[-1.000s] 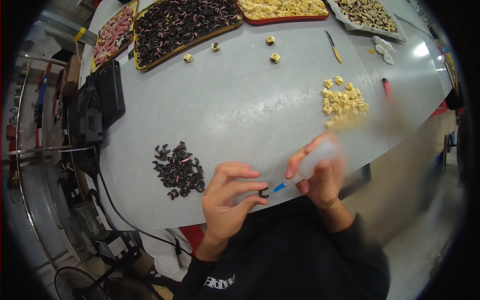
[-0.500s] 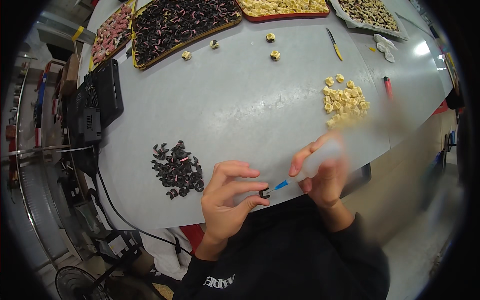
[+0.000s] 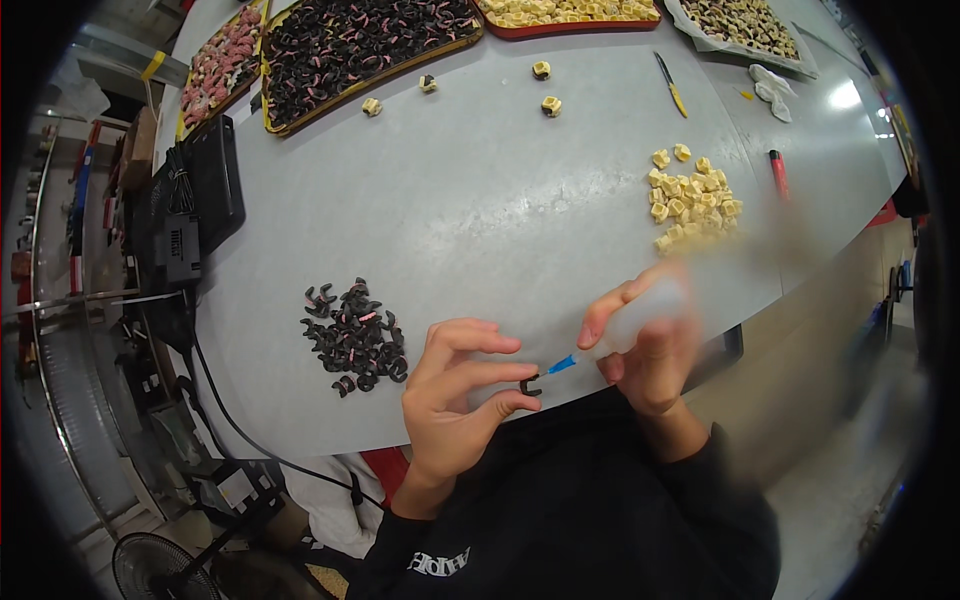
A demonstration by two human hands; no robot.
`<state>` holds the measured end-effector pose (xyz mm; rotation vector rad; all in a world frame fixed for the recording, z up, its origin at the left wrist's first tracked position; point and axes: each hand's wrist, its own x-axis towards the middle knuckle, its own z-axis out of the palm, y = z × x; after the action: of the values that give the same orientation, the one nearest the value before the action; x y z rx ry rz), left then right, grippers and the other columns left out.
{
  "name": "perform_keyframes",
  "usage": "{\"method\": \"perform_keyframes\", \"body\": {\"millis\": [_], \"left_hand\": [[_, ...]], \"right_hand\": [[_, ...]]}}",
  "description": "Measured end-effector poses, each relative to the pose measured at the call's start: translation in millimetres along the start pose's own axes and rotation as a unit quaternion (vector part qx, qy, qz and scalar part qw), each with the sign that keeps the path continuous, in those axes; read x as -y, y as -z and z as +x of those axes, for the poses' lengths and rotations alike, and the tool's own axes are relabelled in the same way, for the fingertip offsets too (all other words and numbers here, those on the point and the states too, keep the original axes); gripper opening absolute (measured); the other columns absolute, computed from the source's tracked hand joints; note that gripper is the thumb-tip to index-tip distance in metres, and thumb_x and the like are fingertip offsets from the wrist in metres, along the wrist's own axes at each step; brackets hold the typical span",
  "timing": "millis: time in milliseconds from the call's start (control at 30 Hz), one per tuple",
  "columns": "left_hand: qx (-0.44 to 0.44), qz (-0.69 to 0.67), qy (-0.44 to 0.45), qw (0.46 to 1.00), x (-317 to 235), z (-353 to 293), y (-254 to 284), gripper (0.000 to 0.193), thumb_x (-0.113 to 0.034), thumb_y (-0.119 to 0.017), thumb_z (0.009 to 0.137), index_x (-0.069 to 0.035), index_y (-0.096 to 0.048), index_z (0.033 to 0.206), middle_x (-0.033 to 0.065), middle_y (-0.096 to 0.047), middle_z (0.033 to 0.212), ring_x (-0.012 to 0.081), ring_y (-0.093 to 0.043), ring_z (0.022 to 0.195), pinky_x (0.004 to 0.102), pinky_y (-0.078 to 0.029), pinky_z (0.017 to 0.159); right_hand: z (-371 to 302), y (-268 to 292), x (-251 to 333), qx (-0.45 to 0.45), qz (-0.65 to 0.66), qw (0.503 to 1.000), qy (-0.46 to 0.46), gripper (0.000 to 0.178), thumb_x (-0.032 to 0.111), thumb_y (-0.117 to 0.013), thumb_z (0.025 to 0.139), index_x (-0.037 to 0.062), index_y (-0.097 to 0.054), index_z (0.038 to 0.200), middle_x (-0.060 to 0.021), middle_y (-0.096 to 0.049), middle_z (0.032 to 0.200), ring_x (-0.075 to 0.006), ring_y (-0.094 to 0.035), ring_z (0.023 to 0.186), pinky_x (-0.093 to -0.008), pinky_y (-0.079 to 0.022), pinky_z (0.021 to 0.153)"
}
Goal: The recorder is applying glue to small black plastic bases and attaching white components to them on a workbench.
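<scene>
Between thumb and fingertips, my left hand [image 3: 445, 400] pinches a small black C-shaped piece [image 3: 530, 390] just above the table's near edge. My right hand [image 3: 655, 370] is closed around a whitish translucent squeeze bottle [image 3: 655, 305], blurred in part. Its blue needle tip [image 3: 563, 365] points at the piece, with the thin end at or very near the upper arm of the C; whether they touch I cannot tell. Left of my left hand lies a loose pile of similar black pieces [image 3: 355, 340], some with pink. Beyond my right hand is a pile of pale yellow hollow pieces [image 3: 695, 200].
Along the far side stand trays of black-and-pink pieces [image 3: 370, 60], pink pieces [image 3: 222, 65], yellow pieces [image 3: 570, 12] and two-tone pieces [image 3: 740, 30]. A yellow-handled knife [image 3: 672, 88], a red marker [image 3: 778, 175] and several joined pieces [image 3: 551, 106] lie on the grey table [image 3: 450, 220].
The needle tip has shifted slightly upward, from the opening of the black piece to its upper arm. Both hands have otherwise stayed nearly in place.
</scene>
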<state>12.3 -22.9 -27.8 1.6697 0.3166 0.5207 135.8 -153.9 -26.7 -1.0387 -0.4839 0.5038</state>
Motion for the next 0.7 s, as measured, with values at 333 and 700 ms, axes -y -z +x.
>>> {"method": "perform_keyframes", "body": {"millis": [333, 700], "left_hand": [[-0.010, -0.022, 0.007, 1.000, -1.3, -0.1, 1.6, 0.028, -0.005, -0.078, 0.058, -0.004, -0.070, 0.085, 0.0068, -0.056, 0.098, 0.0238, -0.048, 0.099, 0.0341, -0.044, 0.083], [-0.030, -0.064, -0.003, 0.997, -1.9, -2.0, 0.2, 0.025, -0.001, -0.078, 0.058, 0.001, -0.068, 0.082, 0.0096, -0.054, 0.097, 0.0247, -0.047, 0.101, 0.0341, -0.043, 0.083]], "right_hand": [[2.5, 4.7, 0.1, -0.024, -0.022, 0.999, 0.027, 0.038, 0.038, -0.052, 0.089, 0.0041, -0.037, 0.095, -0.0192, -0.062, 0.077, -0.0096, -0.051, 0.057, -0.0226, -0.044, 0.058], [4.9, 24.1, 11.8, -0.028, -0.341, 0.925, 0.166, 0.036, -0.003, -0.068, 0.071, 0.0025, -0.047, 0.100, -0.0153, -0.061, 0.095, -0.0203, -0.057, 0.079, -0.0284, -0.046, 0.076]]}}
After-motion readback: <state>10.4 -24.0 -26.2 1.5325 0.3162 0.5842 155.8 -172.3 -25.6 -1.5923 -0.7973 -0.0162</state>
